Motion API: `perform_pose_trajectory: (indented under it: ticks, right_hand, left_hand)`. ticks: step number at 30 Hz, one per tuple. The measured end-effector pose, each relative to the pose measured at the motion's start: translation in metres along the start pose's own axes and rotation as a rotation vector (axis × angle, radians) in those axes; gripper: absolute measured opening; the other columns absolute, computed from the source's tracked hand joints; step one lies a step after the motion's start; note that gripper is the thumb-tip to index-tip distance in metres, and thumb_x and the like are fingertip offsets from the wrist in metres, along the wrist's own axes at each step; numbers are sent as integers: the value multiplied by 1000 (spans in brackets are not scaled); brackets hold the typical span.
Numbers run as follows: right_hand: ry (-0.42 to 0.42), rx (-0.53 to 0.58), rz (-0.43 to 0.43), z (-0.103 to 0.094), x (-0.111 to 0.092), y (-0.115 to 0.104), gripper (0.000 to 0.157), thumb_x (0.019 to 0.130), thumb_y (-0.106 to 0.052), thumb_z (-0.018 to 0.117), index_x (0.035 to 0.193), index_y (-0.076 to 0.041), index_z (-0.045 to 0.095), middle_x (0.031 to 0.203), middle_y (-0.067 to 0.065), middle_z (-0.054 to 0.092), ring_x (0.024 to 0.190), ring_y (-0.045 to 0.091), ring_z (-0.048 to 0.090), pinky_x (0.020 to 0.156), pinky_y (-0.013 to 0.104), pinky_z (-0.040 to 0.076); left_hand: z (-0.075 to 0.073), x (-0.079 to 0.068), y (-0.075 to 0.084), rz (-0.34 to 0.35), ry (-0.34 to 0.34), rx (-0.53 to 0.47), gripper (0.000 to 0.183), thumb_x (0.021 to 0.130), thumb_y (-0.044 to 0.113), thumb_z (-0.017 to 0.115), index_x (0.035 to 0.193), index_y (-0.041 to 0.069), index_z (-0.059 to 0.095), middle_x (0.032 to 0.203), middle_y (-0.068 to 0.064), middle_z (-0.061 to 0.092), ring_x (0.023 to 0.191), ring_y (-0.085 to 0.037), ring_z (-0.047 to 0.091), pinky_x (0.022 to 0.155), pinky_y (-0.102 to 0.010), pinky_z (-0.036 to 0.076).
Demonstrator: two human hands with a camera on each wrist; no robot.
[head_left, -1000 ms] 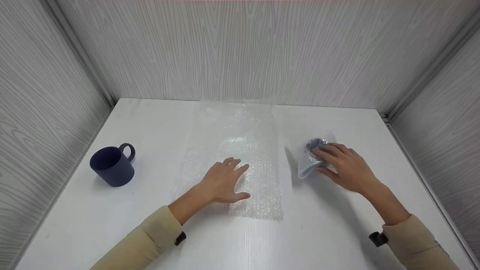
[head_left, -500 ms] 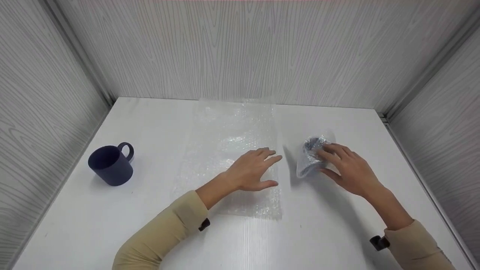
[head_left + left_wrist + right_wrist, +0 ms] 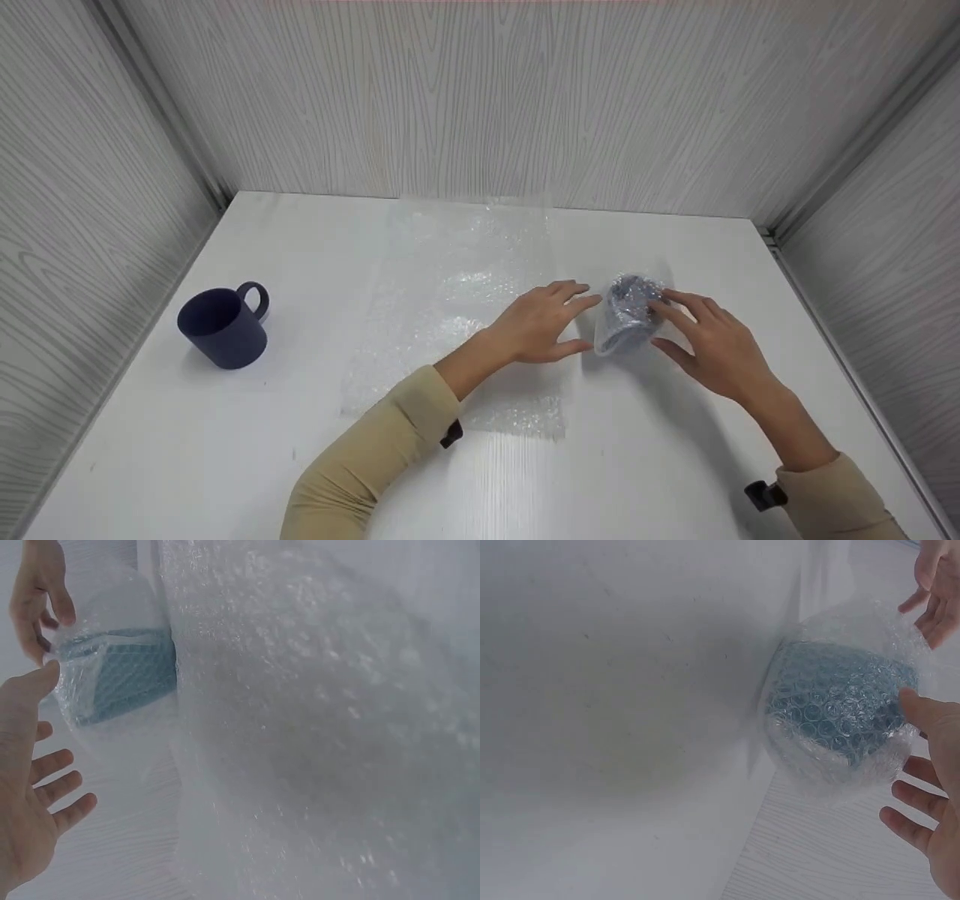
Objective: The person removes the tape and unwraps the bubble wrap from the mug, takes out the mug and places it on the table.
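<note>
A blue, cup-shaped thing wrapped in bubble wrap [image 3: 626, 319] stands on the right of the white table. Close at its left side in the head view is my left hand [image 3: 536, 326], with fingers extended and spread. My right hand [image 3: 716, 349] is at the other side, fingertips right at the wrap and fingers fairly straight. In the right wrist view, the right thumb [image 3: 922, 706] overlaps the bundle's edge while the other fingers spread below it. Clear wrap covers the bundle all round, so details of the blue thing are blurred. A flat bubble wrap sheet [image 3: 457, 262] lies beneath my left forearm.
A dark blue mug [image 3: 234, 335] stands upright at the left of the table, its handle toward the back right. Pale wood-grain panels [image 3: 480, 97] enclose the table at the back and on both sides.
My left hand has moved right, from over the flat sheet to beside the wrapped bundle. My right hand has shifted slightly right, its fingers drawing back from the bundle's top to its side.
</note>
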State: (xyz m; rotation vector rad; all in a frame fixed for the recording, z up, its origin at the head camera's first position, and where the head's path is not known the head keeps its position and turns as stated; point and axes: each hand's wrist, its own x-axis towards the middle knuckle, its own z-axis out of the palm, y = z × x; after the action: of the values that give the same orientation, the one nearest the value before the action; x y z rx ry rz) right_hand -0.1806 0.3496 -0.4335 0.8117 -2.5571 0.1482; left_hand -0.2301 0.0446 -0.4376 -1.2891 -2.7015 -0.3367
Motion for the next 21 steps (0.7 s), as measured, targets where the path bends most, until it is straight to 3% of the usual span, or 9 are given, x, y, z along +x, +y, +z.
perform_pose_trajectory:
  ticks: [11,21]
  right_hand:
    - [47,-32,-22,2,0,1,56,82,-20,91,133,-9,70,135,19,68,115,41,70,82,53,63]
    - [51,-42,-6,4,4,-1,53,81,-20,92,129,-9,72,131,18,70,112,40,71,80,52,63]
  left_hand:
    - [0,23,1,-25,20,-24,69,103,57,59,161,22,43,167,-5,45,156,-24,44,120,-38,48]
    - [7,36,0,-17,-12,-60,71,100,57,63,160,24,46,171,-3,40,159,-24,38,121,-40,47]
